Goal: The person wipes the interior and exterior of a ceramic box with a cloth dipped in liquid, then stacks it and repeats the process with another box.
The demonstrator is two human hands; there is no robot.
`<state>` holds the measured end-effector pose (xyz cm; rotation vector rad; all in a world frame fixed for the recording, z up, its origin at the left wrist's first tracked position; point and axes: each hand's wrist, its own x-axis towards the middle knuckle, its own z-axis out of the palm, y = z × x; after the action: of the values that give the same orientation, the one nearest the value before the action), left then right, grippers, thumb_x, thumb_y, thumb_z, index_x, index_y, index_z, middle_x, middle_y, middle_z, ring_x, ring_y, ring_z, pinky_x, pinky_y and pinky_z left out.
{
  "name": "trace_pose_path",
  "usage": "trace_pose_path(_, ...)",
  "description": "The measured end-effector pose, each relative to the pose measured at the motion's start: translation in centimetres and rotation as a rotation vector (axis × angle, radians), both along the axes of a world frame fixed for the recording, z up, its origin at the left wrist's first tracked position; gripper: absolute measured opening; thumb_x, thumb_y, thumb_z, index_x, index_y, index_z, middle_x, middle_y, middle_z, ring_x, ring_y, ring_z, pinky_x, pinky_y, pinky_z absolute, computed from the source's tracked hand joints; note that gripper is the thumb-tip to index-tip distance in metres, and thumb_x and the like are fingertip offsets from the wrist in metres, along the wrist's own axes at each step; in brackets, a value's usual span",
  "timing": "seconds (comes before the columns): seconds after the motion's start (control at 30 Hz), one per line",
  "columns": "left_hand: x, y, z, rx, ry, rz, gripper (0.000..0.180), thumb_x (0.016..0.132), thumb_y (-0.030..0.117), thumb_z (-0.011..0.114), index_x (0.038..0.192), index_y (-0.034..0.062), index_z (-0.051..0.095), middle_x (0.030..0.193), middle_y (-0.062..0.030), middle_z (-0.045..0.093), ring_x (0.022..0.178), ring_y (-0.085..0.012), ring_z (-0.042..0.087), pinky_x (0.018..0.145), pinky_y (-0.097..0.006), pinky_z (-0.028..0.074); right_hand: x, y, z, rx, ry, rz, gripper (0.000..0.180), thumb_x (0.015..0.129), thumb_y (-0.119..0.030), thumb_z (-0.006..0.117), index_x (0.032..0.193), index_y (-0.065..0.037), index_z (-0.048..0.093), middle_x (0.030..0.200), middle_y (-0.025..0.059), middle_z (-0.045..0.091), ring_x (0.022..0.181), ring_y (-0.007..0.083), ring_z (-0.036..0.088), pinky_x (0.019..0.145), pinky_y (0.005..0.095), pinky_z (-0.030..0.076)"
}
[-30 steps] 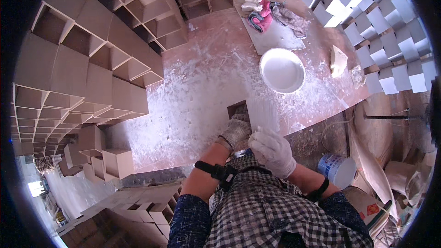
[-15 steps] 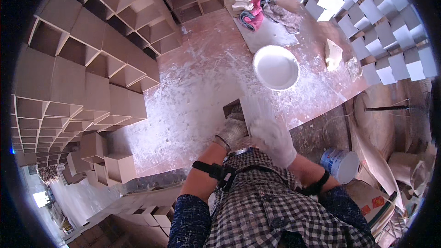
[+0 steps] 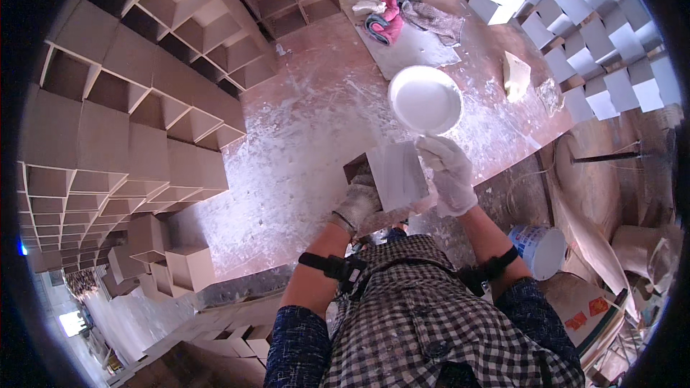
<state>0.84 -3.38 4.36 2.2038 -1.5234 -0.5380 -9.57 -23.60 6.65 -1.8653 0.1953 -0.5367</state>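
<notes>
A small open-ended cardboard box (image 3: 397, 176) is held out in front of my apron. One broad face looks whitish and smooth, while its brown opening shows on the left. My left hand (image 3: 361, 200), in a dirty knit glove, grips the box at that opening, with some fingers inside it. At the right edge of the white face is my right hand (image 3: 449, 172), in a whitened glove, its fingers drawn together. What the right fingers pinch, if anything, cannot be made out. Just beyond the right hand stands a round white basin (image 3: 425, 100) of white material.
Powder-smeared reddish table (image 3: 287, 136) lies beneath. Brown boxes (image 3: 108, 129) are stacked with open ends at left; white-faced boxes (image 3: 611, 65) pile at far right. A pink cloth (image 3: 388, 23) lies on a board (image 3: 410, 54). A white bucket (image 3: 539, 251) stands at right.
My right hand has moved up and outward from the box's lower right to its upper right edge, near the basin. The white face shows more fully. My left hand keeps its hold.
</notes>
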Motion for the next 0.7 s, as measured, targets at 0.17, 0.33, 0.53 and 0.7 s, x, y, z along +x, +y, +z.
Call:
trace_pose_path(0.17,0.1,-1.1,-3.6,0.016,0.187,0.171,0.038,0.080,0.035,0.065,0.105,0.0070,0.068,0.105,-0.0146,0.066,0.102,-0.0326,0.058,0.089,-0.043,0.046,0.3,0.4,-1.2,0.148,0.186,0.122,0.049,0.073,-0.016,0.071,0.120,-0.010,0.060,0.124,0.0122,0.056,0.113,0.0298,0.054,0.100,0.0357,0.040)
trace_pose_path(0.33,0.1,0.3,-1.2,-0.050,0.066,0.063,0.038,0.080,0.035,0.065,0.106,0.0072,0.067,0.106,-0.0147,0.065,0.104,-0.0329,0.058,0.090,-0.043,0.045,-9.6,4.8,-4.0,0.197,0.250,0.024,0.034,0.089,-0.010,0.059,0.123,-0.005,0.057,0.122,0.0084,0.058,0.108,0.0187,0.059,0.089,0.0349,0.049)
trace_pose_path(0.53,0.3,0.1,-2.8,-0.063,0.073,0.066,0.038,0.081,0.035,0.065,0.107,0.0073,0.067,0.108,-0.0148,0.065,0.106,-0.0333,0.057,0.091,-0.043,0.045,-3.9,1.8,3.6,-0.523,-0.042,0.004,0.040,0.078,-0.012,0.068,0.116,-0.012,0.059,0.116,0.0158,0.059,0.107,0.0372,0.056,0.090,0.0430,0.048)
trace_pose_path(0.7,0.3,-0.7,-4.0,-0.125,0.079,0.051,0.038,0.082,0.036,0.065,0.108,0.0074,0.067,0.109,-0.0149,0.064,0.107,-0.0335,0.056,0.092,-0.043,0.044,3.9,1.9,2.4,-0.669,0.095,0.032,0.032,0.083,-0.009,0.056,0.115,-0.007,0.057,0.119,0.0143,0.056,0.106,0.0349,0.057,0.091,0.0399,0.047)
